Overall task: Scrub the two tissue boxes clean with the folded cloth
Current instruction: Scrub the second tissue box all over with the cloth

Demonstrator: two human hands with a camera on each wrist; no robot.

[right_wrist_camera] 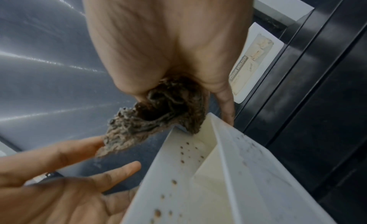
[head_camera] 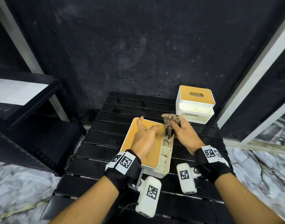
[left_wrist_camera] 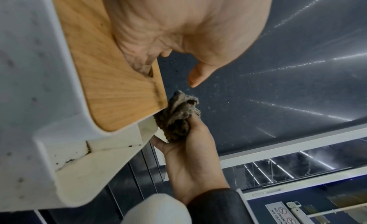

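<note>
Step in hand: I am scrubbing the near tissue box [head_camera: 144, 156], the one at the near-middle of the counter [head_camera: 106, 126]; the work is at the far end of its side compartment tray, judged from where the cloth is meeting the rim.
Left hand: my left hand [head_camera: 145, 138] is lying flat on the wooden lid [left_wrist_camera: 111, 86] with fingers spread and straight, pressing the box down to steady it; it is grasping nothing.
Right hand: my right hand [head_camera: 183, 131] is bunching the cloth [head_camera: 169, 126] in curled fingers, thumb closing over it.
Cloth: crumpled rather than neatly folded, brown and soiled, hanging just beyond the left fingertips and touching the far right corner of the near box.
Tray condition: in the right wrist view the white tray [right_wrist_camera: 198, 172] is showing scattered brown specks along its floor, so I am judging this box as not yet clean.
Second box: the far tissue box [head_camera: 195, 104] is standing upright at the far right corner of the counter, well apart from the left hand and just beyond the right; I am judging it as untouched for now.
Next move: I am expecting to push the cloth down into the tray and drag it along the speckled floor toward the near edge, while holding the lid firmly so the box does not slide.
Risk: the tray walls are narrow, so the bunched cloth may ride over the specks rather than reach them.
</note>
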